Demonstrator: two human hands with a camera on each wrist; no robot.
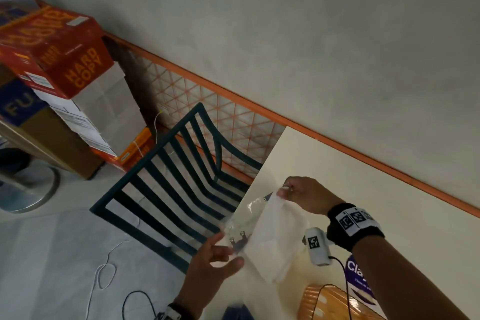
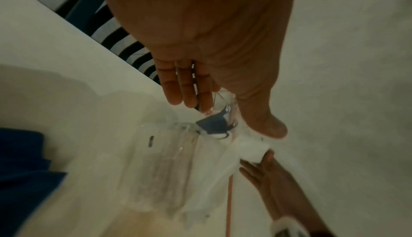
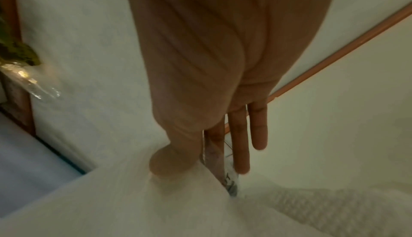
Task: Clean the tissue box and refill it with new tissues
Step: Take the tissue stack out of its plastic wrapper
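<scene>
Both hands raised — fingers (image 3: 239,145) pinching

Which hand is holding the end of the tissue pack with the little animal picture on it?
The left hand. It pinches the clear wrapper of the tissue pack at the end with the dark animal print; the right hand grips the far, plain end.

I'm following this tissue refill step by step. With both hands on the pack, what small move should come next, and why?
Probably draw the tissues out of the clear wrapper. The right hand pinches the stack's top corner, the left hand pinches the wrapper's lower end, and the pack is held above the table, so pulling the hands apart should free it.
</scene>
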